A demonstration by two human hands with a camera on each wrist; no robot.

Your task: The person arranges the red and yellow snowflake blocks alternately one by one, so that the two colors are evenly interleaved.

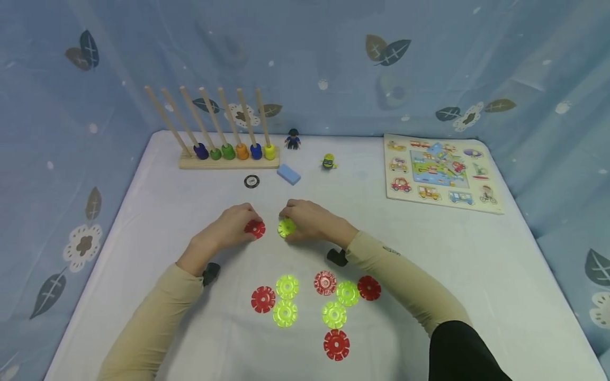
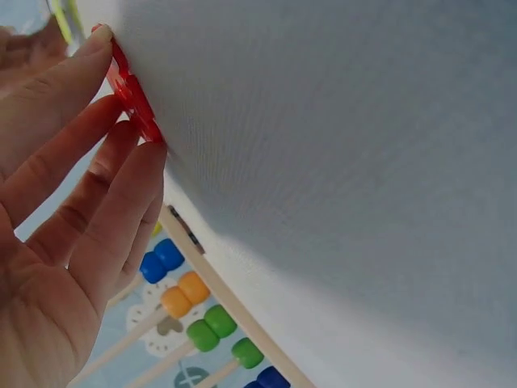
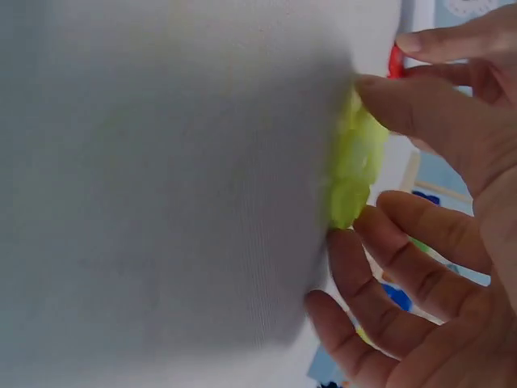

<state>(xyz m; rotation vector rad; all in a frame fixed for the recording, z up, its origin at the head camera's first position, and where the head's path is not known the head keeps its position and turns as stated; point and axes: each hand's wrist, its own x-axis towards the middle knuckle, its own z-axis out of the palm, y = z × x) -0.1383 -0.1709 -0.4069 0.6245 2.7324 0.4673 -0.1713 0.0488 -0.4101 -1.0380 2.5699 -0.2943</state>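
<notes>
In the head view my left hand [image 1: 232,226] pinches a red notched plastic disc [image 1: 256,229] between thumb and fingertips. The left wrist view shows that red disc [image 2: 132,95] edge-on, tipped up by the white tabletop. Just to its right, my right hand [image 1: 312,221] grips a yellow-green notched disc [image 1: 286,227] by its rim. In the right wrist view the yellow-green disc [image 3: 355,162] sits between thumb and fingertips, tilted. The two held discs are a short gap apart. Nearer me lie more red discs [image 1: 263,299] and yellow-green discs [image 1: 347,293] in two groups.
Behind the hands stand a wooden peg rack [image 1: 229,163] with coloured beads, a black round chip [image 1: 251,181], a blue block [image 1: 288,174], a small toy figure [image 1: 293,139] and a yellow toy [image 1: 328,161]. A wooden picture puzzle [image 1: 443,198] lies at the back right.
</notes>
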